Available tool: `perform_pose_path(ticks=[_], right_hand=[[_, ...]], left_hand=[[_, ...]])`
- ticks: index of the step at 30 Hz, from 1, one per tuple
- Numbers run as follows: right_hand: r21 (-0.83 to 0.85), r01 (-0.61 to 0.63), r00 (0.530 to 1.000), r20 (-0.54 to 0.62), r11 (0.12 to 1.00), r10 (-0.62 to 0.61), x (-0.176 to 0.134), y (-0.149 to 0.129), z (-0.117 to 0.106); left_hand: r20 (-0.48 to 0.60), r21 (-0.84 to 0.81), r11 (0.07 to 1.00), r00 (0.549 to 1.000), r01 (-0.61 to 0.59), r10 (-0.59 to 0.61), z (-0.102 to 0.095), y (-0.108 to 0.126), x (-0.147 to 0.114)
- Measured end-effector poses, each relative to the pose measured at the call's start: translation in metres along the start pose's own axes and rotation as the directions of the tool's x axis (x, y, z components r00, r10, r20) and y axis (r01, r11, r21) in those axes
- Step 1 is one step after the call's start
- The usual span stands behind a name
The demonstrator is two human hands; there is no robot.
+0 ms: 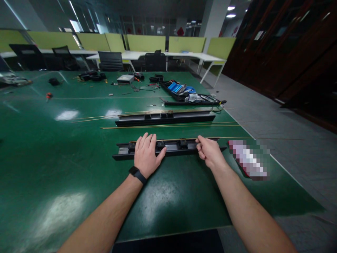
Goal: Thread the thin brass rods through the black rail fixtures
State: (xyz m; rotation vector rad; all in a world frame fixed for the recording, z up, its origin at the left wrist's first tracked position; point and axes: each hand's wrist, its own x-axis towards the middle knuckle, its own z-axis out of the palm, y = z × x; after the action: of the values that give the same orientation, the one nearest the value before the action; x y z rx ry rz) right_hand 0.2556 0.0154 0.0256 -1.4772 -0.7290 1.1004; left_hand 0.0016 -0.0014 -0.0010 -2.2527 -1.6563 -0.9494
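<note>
A long black rail (173, 148) with several small black clips lies across the green table (65, 165) in front of me. My left hand (146, 154), with a black watch at the wrist, presses flat on the rail's left half, fingers spread. My right hand (207, 151) pinches a thin brass rod (231, 137) that runs along the rail's far edge and sticks out past the table's right side.
A second black rail (165, 118) lies farther back with more thin brass rods (168, 127) beside it. A black tray (184, 95) with blue and white items, tools and cables sits at the back. A blurred flat object (249, 158) lies right of my hand. Table edge and grey floor at right.
</note>
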Motion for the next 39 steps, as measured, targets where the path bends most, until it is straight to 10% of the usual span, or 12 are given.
perform_pose_path(ticks=[39], right_hand=[[-0.005, 0.001, 1.0, 0.029, 1.0, 0.0, 0.0004, 0.0006, -0.0001]], left_hand=[[0.002, 0.024, 1.0, 1.0, -0.016, 0.016, -0.0009, 0.0001, 0.0001]])
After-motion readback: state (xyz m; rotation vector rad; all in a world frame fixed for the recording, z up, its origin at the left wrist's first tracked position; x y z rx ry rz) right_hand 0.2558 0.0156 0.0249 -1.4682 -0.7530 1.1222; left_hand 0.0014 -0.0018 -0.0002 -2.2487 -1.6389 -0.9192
